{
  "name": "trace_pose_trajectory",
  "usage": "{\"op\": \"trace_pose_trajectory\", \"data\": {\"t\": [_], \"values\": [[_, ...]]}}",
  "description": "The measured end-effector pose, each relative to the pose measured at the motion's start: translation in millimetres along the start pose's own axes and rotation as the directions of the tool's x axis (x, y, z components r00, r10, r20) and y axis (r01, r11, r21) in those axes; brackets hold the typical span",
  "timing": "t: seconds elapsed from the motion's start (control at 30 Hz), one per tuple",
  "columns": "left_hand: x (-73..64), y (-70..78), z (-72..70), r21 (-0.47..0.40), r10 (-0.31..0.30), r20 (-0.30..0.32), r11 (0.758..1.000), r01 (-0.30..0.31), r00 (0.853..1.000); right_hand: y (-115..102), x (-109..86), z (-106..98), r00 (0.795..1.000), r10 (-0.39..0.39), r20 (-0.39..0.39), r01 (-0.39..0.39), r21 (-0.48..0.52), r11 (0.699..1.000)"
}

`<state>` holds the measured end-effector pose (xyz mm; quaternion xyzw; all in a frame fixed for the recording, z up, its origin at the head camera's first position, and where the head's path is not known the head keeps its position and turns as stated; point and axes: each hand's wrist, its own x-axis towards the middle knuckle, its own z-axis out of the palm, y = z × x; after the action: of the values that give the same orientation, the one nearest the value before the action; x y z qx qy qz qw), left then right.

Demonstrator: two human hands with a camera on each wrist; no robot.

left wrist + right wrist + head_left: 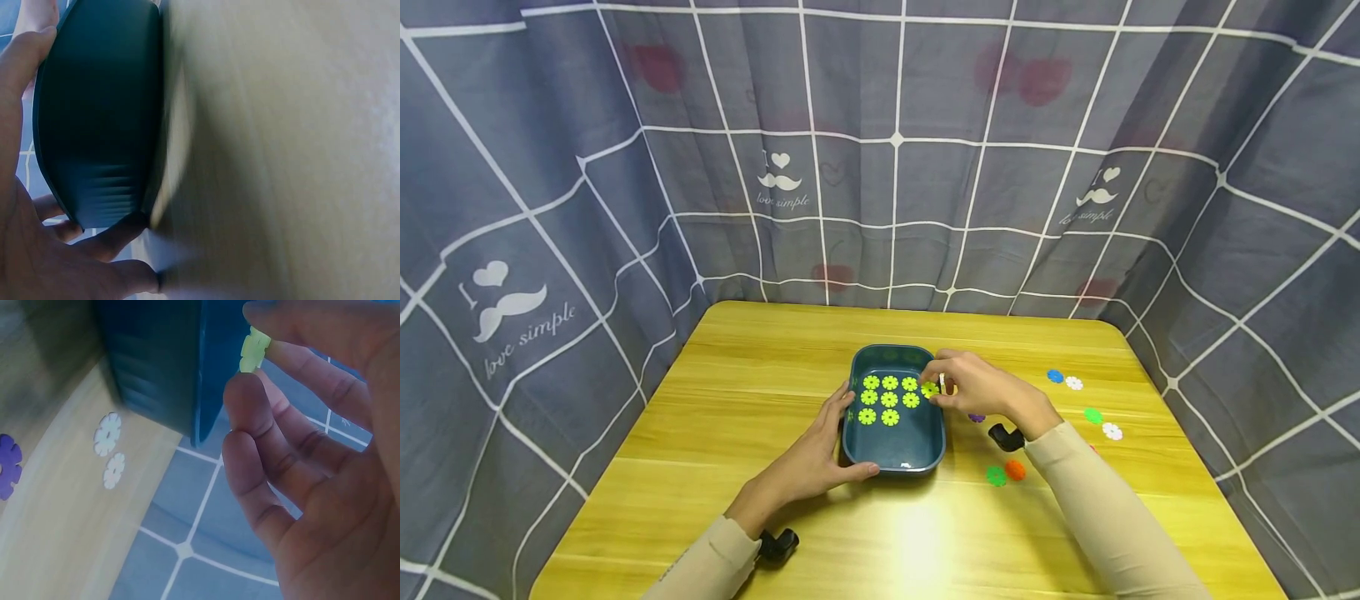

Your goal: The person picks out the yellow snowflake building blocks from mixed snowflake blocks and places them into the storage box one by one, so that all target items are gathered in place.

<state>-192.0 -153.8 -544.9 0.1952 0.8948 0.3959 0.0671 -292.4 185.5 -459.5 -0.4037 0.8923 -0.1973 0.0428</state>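
A deep blue-green rectangular dish (898, 446) sits on the table, with several yellow-green flower-shaped discs (889, 400) laid in rows on its bottom. My left hand (808, 454) holds the dish at its left side, the thumb at the near rim and the fingers along the outer wall; the left wrist view shows this grip on the dish (100, 112) too. Between thumb and fingertip my right hand (981, 385) pinches one yellow-green flower disc (255, 350), at the dish's right rim. In the right wrist view that disc is edge-on to the camera.
Right of the dish lie loose flower discs: a blue disc (1055, 376), white discs (1112, 431), green discs (996, 476), an orange disc (1016, 470) and a purple disc (9, 467) partly under my right hand. A checked curtain (857, 183) encloses the wooden table (760, 350).
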Motion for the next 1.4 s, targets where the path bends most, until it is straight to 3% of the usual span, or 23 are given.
{"op": "trace_pose_trajectory", "data": {"t": [0.53, 1.0, 1.4], "values": [[-0.2, -1.2, 2.3, -0.002, 0.006, 0.000, 1.000, -0.006, 1.000, -6, 11.7, 1, 0.997, -0.011, 0.075, 0.015, -0.049, 0.999], [0.2, -1.6, 0.1, -0.003, 0.006, 0.005, 1.000, -0.006, 1.000, -12, 24.6, 3, 0.986, -0.073, 0.150, 0.086, -0.084, 0.993], [0.2, -1.6, 0.2, -0.007, 0.014, -0.002, 1.000, -0.014, 1.000, -17, 29.3, 4, 0.979, -0.055, 0.195, 0.081, -0.131, 0.988]]}}
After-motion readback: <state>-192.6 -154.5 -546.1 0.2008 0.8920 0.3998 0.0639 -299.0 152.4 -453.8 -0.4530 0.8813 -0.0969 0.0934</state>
